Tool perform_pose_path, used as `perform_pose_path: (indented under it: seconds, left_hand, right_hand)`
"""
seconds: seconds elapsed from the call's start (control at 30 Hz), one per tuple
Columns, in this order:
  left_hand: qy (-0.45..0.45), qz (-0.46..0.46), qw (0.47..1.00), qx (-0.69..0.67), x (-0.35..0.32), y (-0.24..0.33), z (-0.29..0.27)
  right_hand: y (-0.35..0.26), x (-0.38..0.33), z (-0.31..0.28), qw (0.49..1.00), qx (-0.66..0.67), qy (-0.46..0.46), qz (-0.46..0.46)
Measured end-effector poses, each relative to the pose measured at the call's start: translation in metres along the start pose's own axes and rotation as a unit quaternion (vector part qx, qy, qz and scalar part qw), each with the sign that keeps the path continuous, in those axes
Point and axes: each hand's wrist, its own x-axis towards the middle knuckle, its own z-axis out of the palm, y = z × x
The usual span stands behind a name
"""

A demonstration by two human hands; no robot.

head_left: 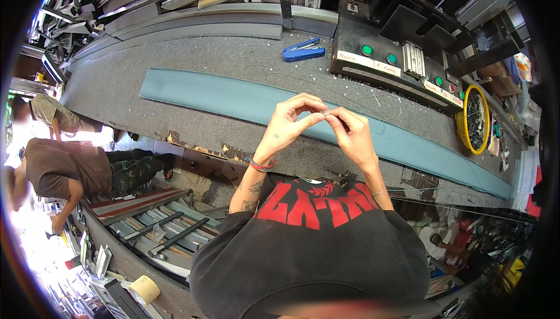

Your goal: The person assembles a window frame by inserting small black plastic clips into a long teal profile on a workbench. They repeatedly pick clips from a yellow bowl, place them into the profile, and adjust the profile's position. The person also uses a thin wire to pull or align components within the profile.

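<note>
My left hand and my right hand meet fingertip to fingertip above a long grey-green strip. Both hands pinch at the same spot. Whatever lies between the fingertips is too small to make out. The strip looks finely ribbed and runs along the workbench from the left to the far right end. Dark thin threads lie on the bench and strip just right of my hands, and more trail off the strip's right end. Beyond my hands rests a blue stapler.
A black control box with green buttons stands at the back right. Beside it is a yellow basket of small dark pieces. Metal profiles fill racks behind and lower left. Two people stand at left; another person is at lower right.
</note>
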Motion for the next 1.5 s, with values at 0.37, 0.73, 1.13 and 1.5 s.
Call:
perform_pose_path:
  seconds: [0.37,0.73,1.13,1.5]
  left_hand:
    - [-0.042,-0.104,0.994,-0.019,0.004,-0.002,-0.004]
    - [0.154,0.093,0.913,0.366,0.019,-0.002,0.002]
    - [0.014,-0.02,0.971,0.238,0.021,-0.019,0.021]
    - [0.01,-0.096,0.978,-0.187,0.037,-0.044,0.025]
  right_hand:
    - [0.015,-0.004,-0.003,0.997,-0.07,-0.021,-0.006]
    - [0.03,-0.003,-0.011,0.986,0.094,-0.025,0.138]
    - [0.019,0.001,-0.018,0.99,-0.128,0.027,0.058]
    - [0.022,-0.003,-0.013,0.988,0.049,-0.045,0.139]
